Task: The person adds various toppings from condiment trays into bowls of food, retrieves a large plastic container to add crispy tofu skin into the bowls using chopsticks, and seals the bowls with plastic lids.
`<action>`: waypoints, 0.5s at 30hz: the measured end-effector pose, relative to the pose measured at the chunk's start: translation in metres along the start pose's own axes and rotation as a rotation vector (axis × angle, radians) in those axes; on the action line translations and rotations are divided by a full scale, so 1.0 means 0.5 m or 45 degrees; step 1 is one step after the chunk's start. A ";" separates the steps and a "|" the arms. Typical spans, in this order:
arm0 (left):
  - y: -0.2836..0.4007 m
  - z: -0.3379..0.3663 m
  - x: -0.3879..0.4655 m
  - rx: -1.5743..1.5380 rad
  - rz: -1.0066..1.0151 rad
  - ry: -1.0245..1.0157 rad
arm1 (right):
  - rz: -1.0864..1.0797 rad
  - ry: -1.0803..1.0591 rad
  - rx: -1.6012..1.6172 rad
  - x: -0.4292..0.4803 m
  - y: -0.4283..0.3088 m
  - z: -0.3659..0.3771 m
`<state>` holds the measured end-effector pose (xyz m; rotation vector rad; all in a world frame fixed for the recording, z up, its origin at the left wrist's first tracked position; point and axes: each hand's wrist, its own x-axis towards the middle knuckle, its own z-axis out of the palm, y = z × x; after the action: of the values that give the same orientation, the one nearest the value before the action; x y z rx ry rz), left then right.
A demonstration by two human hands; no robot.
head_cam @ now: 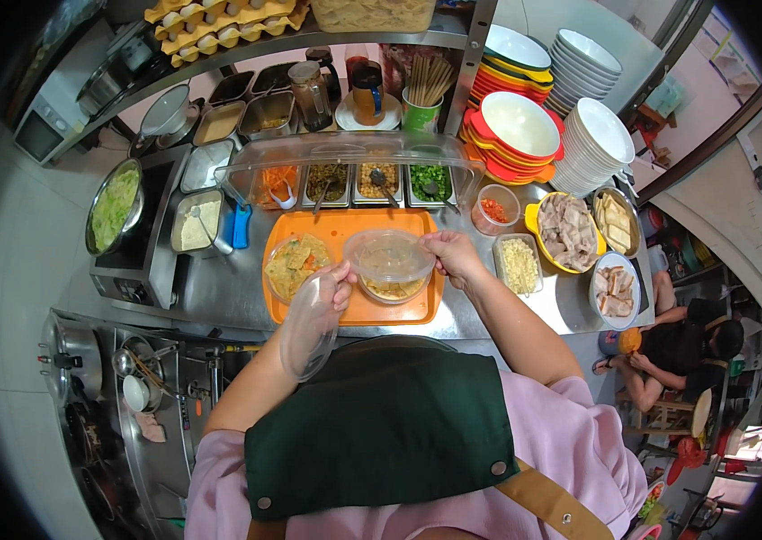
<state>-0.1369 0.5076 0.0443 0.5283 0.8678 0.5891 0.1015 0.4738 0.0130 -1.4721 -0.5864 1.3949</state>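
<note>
My left hand (334,287) grips a clear round plastic lid (310,337), which hangs tilted over the tray's front edge and my forearm. Pinched at its right rim by my right hand (452,256) is a second clear round plastic piece (391,255), a lid or shallow tub. It sits over a clear bowl of food (391,290); whether it rests on the rim cannot be told. My left fingertips are close to its left edge. Left of it, an uncovered clear bowl (296,264) holds yellowish food with orange and green bits. Both bowls stand on an orange tray (347,219).
Behind the tray, a clear cover (354,145) arches over metal pans of toppings, including chopped greens (429,182). On the right are a yellow bowl of sliced meat (566,233), minced garlic (518,263) and stacked bowls (516,121). A seated person (684,344) is at far right.
</note>
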 end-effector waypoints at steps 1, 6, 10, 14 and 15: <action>-0.002 0.004 0.000 0.003 -0.001 0.001 | 0.013 0.017 0.001 -0.002 -0.001 0.001; 0.000 0.023 0.005 -0.067 0.143 0.003 | -0.021 0.050 0.047 -0.010 0.006 -0.001; 0.012 0.023 0.010 -0.072 0.162 -0.110 | -0.075 0.042 0.041 -0.027 -0.019 0.004; 0.028 0.018 0.014 -0.187 0.122 -0.240 | -0.125 0.041 0.094 -0.035 -0.043 0.009; 0.035 0.018 0.014 -0.224 0.102 -0.283 | -0.140 0.031 0.087 -0.035 -0.047 0.009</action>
<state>-0.1304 0.5230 0.0565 0.4599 0.5801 0.6597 0.1001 0.4696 0.0422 -1.3804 -0.5898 1.2979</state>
